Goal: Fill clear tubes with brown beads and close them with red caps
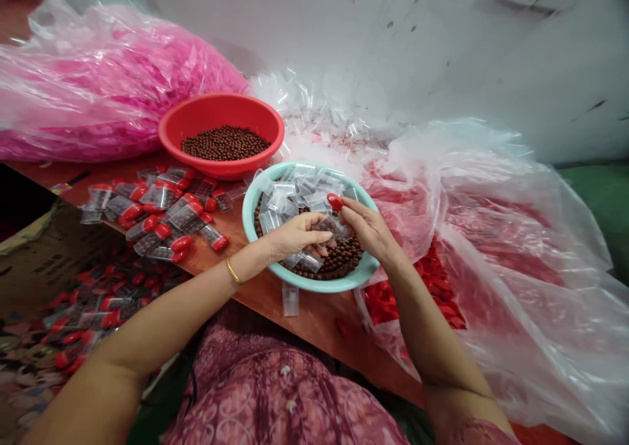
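Over a pale blue basin [250, 225] my left hand [307, 235] is closed around a clear plastic tube [334, 227] with dark beads inside. Close beside it, my right hand [366, 225] pinches a small red cap [335, 201] between thumb and fingertips, just above the tube's end. Brown beads [339, 261] fill the lower part of the basin, and several clear empty tubes [282, 199] lie on top of them. The fingers partly cover the held tube, so I cannot tell how full it is.
Left of the basin, capped tubes [167, 209] are piled on the red-brown table [275, 314]; more lie in a box [29, 261] below. Behind stands a red bowl [170, 130] of beads. A pink-filled bag [113, 78] is at left, a bag of red caps [432, 288] at right.
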